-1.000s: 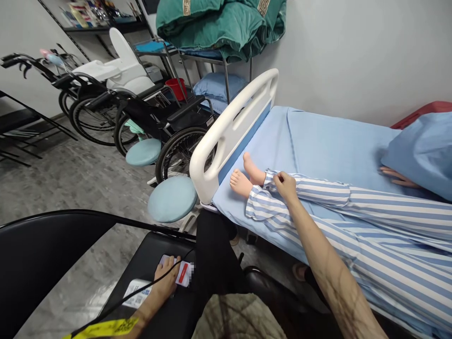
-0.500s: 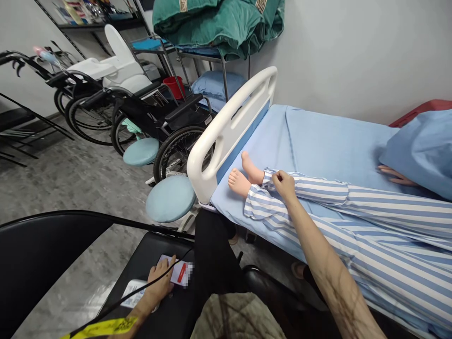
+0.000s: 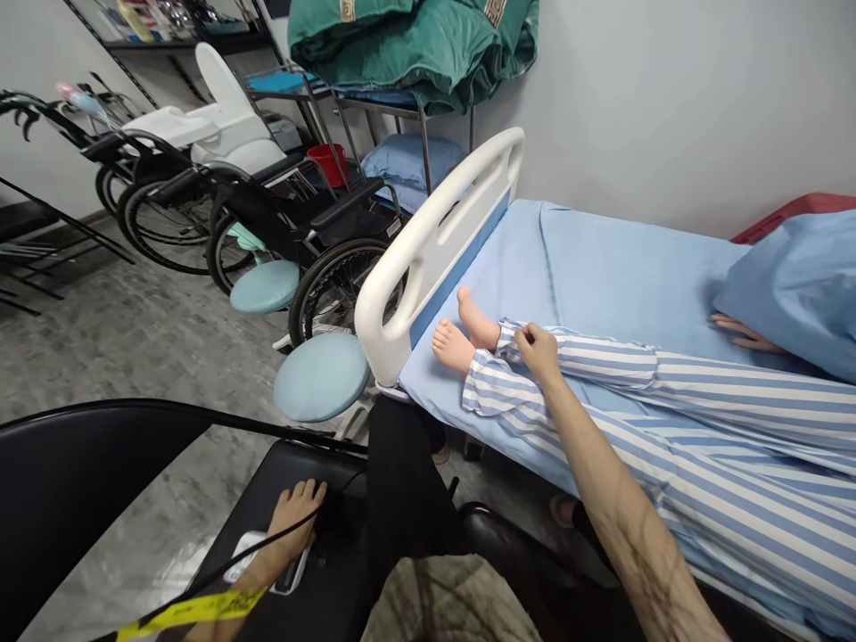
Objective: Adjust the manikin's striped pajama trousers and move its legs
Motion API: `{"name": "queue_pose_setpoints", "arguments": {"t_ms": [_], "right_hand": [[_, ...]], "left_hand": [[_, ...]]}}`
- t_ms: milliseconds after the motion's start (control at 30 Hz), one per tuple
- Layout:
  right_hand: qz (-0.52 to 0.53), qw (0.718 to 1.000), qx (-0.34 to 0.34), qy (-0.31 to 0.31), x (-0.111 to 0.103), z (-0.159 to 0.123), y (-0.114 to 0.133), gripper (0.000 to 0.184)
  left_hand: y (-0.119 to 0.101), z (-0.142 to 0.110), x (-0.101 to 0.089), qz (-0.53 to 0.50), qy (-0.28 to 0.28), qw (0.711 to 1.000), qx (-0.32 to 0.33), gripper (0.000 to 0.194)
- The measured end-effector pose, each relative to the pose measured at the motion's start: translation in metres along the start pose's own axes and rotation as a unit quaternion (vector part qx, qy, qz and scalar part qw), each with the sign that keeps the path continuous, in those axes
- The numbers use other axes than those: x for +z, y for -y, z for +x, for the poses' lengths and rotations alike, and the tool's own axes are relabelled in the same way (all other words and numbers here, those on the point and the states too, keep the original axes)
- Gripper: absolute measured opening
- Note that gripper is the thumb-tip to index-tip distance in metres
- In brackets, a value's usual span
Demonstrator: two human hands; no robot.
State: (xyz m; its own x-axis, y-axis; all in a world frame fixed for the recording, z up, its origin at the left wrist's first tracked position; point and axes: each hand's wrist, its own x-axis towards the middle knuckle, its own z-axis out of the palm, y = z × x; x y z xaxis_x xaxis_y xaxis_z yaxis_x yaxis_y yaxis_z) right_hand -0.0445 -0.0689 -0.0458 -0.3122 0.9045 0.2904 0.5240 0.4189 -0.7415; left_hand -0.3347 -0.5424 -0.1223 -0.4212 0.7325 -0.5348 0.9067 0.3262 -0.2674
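Well beyond the right hand [image 3: 539,350], a red bucket [image 3: 326,165] stands.

open bedsheet [image 3: 621,267] beside right hand [image 3: 539,350]; footboard [image 3: 438,245] past mannequin feet [image 3: 455,343]

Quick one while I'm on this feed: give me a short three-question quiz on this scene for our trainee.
1. Which hand pinches the striped trouser cuff?
2. True or false: the manikin's feet are bare.
3. What colour is the round padded seat beside the white bed footboard? A) red B) pale blue C) green

Key: 1. The right hand. 2. True. 3. B.
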Motion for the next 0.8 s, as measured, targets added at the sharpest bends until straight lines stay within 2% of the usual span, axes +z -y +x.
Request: {"name": "queue_pose_setpoints", "arguments": {"t_ms": [200,400,533,667,800], "right_hand": [[0.004,1.0,0.0,0.001,0.0,0.0,0.002,0.023],[0.011,1.0,0.0,0.007,0.003,0.002,0.0,0.024],[0.011,1.0,-0.004,0.009,0.003,0.001,0.001,0.024],[0.011,1.0,-0.008,0.009,0.001,0.001,0.003,0.022],[0.019,1.0,-0.006,0.015,-0.001,0.001,0.005,0.022]], "left_hand": [[0.001,0.001,0.003,0.015,0.028,0.999,0.009,0.08],[-0.003,0.015,-0.001,0.077,0.124,0.989,-0.008,0.096],[0.004,0.021,0.009,0.084,0.173,0.981,0.006,0.104],[0.01,0.023,0.023,0.087,0.184,0.979,0.013,0.107],[0.005,0.02,0.02,0.064,0.166,0.983,0.04,0.107]]}}
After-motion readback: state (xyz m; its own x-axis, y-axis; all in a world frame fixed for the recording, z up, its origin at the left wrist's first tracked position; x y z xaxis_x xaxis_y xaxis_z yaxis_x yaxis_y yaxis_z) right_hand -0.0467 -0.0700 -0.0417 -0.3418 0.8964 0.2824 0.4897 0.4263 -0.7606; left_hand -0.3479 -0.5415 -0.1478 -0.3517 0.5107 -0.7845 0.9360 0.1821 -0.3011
